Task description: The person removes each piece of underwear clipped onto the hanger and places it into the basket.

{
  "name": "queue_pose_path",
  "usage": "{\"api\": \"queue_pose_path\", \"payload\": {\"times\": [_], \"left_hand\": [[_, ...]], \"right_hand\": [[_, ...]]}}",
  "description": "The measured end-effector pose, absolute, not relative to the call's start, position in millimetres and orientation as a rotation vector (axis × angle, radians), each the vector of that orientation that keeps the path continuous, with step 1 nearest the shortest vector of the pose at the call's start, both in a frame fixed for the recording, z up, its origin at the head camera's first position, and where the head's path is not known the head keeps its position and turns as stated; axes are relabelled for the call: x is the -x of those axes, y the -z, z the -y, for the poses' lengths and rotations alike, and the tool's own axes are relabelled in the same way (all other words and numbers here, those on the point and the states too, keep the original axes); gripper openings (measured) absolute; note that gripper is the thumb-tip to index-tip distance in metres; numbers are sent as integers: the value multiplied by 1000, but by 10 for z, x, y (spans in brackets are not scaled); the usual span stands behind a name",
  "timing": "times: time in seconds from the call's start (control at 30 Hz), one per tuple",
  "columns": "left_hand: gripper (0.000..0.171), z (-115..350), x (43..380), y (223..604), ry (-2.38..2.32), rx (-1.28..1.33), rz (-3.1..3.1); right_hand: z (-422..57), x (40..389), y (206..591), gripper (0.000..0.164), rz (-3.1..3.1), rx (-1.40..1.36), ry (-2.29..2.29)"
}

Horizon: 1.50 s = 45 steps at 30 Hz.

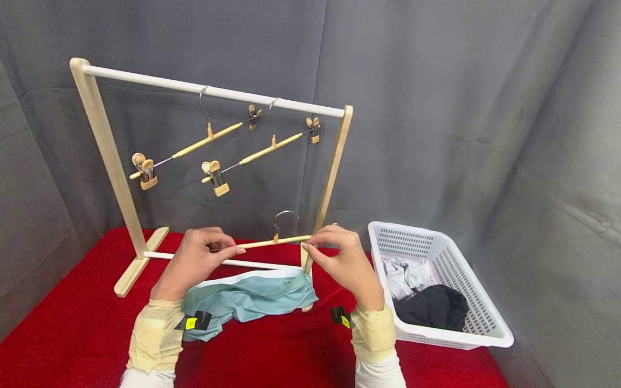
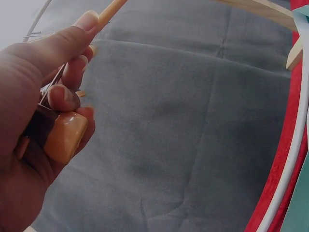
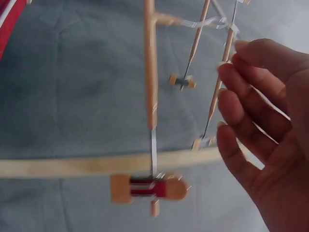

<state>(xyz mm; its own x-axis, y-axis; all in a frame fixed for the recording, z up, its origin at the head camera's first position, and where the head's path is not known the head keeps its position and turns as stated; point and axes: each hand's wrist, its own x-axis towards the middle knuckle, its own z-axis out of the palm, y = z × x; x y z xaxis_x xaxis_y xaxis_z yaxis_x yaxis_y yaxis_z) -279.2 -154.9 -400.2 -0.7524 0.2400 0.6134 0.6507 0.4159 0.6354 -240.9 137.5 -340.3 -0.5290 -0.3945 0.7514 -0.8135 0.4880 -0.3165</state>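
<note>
My left hand (image 1: 194, 261) pinches a wooden clip hanger (image 1: 262, 243) near its left end, thumb on the bar. In the left wrist view, one of its clips (image 2: 67, 137) sits against the curled fingers. My right hand (image 1: 346, 264) hovers by the hanger's other end. The right wrist view has the right fingers loosely bent and apart from the bar, with the far clip (image 3: 145, 188) untouched. The metal hook points up. Below both hands, a teal garment (image 1: 247, 302) with a pale upper edge lies crumpled.
Behind the hands stands a wooden rack with a white rail (image 1: 160, 81). Two clip hangers, one on the left (image 1: 207, 140) and another (image 1: 271, 149), hang from it. To the right, a white basket (image 1: 446, 335) holds a light grey cloth (image 1: 407, 277) and a black cloth (image 1: 434, 308). Red cloth covers the table.
</note>
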Motion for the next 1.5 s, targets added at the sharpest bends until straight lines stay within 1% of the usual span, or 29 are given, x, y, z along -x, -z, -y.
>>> {"api": "queue_pose_path", "payload": {"times": [0.1,0.2,0.33,0.43,0.6,0.67,0.77,0.9,1.03,1.2,1.3,1.4,1.43,1.5], "left_hand": [[10,1563,2797,4000,1284,739,2253],[16,1571,2785,3993,1283,715,2272],[19,1574,2774,3989,1273,705,2285],[13,1572,2774,3989,1250,714,2276],[7,1583,2782,3997,1231,732,2245],[7,1591,2783,4003,1230,734,2242],[6,1597,2783,4007,1227,739,2241],[8,1590,2782,4005,1226,740,2242],[9,1575,2786,4008,1242,739,2251],[7,1585,2785,4008,1262,733,2239],[6,1598,2778,4004,1270,725,2229],[7,1612,2773,4001,1267,725,2225],[7,1617,2774,4002,1270,725,2224],[6,1630,2778,4006,1272,727,2217]], "right_hand": [[-1341,2430,3461,7,2241,-1006,-847],[-1265,2435,3515,7,2392,-1042,-809],[-1090,2480,3631,13,2605,-1091,-709],[-929,2536,3782,29,2740,-1084,-571],[-629,2657,4148,72,2905,-1020,-403],[-519,2711,4309,85,2963,-1009,-365],[-397,2777,4525,96,3038,-1004,-331],[-318,2825,4761,102,3124,-1016,-275],[-301,2851,4925,103,3164,-1013,-214],[-313,2879,4975,96,3151,-975,-149],[-308,2880,4970,82,3116,-1009,-88],[-291,2869,4958,61,3095,-1033,-39],[-285,2864,4954,54,3096,-1028,-23],[-269,2849,4950,45,3113,-997,0]]}}
